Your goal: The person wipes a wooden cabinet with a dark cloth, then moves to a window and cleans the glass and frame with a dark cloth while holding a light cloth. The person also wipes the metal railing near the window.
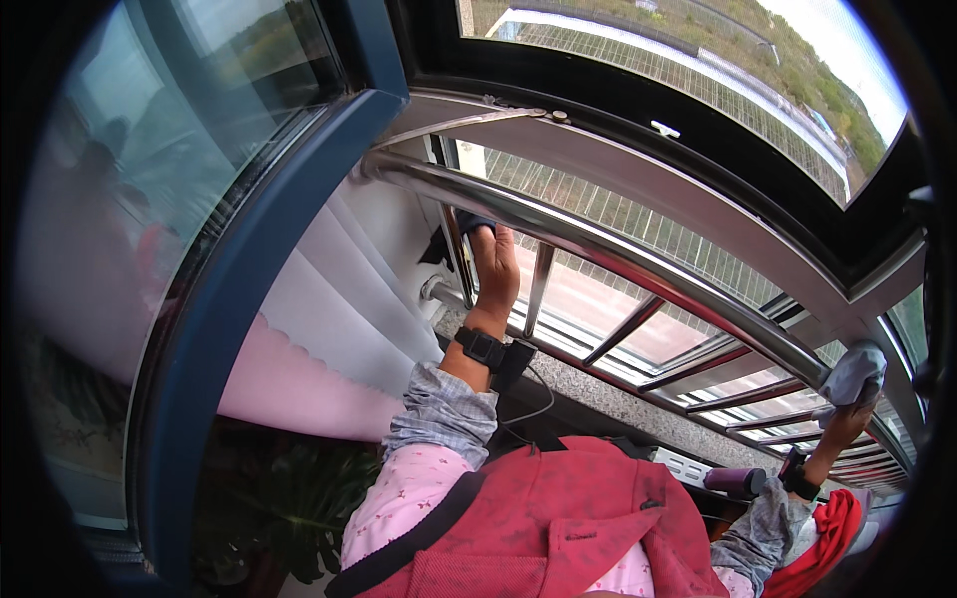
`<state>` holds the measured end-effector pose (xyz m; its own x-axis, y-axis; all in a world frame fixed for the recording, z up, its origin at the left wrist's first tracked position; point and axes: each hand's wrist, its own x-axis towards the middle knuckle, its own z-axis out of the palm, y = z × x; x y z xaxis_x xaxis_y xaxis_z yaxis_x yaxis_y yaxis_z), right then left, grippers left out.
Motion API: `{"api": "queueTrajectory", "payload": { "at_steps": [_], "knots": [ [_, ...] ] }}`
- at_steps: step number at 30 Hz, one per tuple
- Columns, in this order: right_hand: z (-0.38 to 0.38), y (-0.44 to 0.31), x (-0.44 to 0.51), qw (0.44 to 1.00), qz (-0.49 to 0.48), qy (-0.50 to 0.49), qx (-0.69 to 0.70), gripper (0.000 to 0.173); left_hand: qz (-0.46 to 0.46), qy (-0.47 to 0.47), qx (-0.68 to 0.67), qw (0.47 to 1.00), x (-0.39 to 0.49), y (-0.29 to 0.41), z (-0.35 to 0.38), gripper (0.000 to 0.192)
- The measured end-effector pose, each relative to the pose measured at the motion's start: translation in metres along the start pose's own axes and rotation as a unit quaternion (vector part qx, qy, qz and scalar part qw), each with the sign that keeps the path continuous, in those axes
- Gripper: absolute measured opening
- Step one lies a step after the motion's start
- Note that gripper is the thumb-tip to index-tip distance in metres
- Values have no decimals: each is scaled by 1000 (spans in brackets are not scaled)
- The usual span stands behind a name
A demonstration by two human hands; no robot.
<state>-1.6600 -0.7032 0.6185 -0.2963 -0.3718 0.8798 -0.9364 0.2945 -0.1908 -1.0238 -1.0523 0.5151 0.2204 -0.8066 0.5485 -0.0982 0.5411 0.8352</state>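
My left hand (496,269) reaches up to the far left end of a stainless steel guardrail (598,224), beside an upright post. A dark cloth (472,221) is at its fingers, and the fingertips are partly hidden by the top rail. Farther along, at the right, my right hand (852,424) grips a light grey cloth (857,374) pressed around the top rail. Behind the rail lie the window frame (658,168) and lower glass panes. Dark straps with small devices sit on both wrists.
A blue-framed window sash (247,284) stands swung inward at the left, joined by a metal stay arm (463,125). Pink and white curtains (314,374) hang behind it, above a leafy plant (299,501). A purple cylinder (729,480) and a red cloth (811,549) lie at lower right.
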Motion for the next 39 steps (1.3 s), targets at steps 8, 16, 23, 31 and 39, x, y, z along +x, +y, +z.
{"api": "queueTrajectory", "payload": {
  "at_steps": [8,16,23,31,39],
  "knots": [
    [-4,-26,4,1000,0,-26,4,55,-13,-12,199,980,-28,-38,-8,66],
    [-1,-14,1,1000,28,-12,-2,55,21,-29,155,987,-11,-45,-14,77],
    [1,-2,-2,1000,7,-11,18,51,-176,-98,197,959,-50,-35,-17,62],
    [-2,-4,-1,998,27,-21,48,46,176,-120,268,940,18,29,-7,44],
    [0,7,-7,1000,21,-2,0,53,144,-62,317,936,-47,-22,-15,60]
  ]
}}
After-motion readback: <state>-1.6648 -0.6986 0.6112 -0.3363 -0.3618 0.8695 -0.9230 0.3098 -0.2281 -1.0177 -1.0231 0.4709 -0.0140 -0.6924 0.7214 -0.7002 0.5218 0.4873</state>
